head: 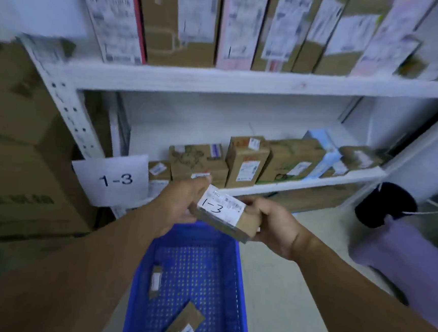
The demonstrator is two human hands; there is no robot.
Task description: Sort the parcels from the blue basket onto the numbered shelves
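A small brown parcel (228,217) with a white label marked "1-3" is held above the far end of the blue basket (238,268). My left hand (183,202) grips its left end and my right hand (271,223) grips its right end. Two small brown parcels lie in the basket: one (155,280) near the left wall, one (184,327) at the near end. A paper sign "1-3" (113,179) hangs on the left post of the white shelf (303,184), which carries several brown boxes.
The upper shelf (246,82) is packed with upright boxes. Large cardboard cartons (19,161) stand to the left. At the right is a person in a purple sleeve (400,258) with dark hair (384,204). Pale floor lies right of the basket.
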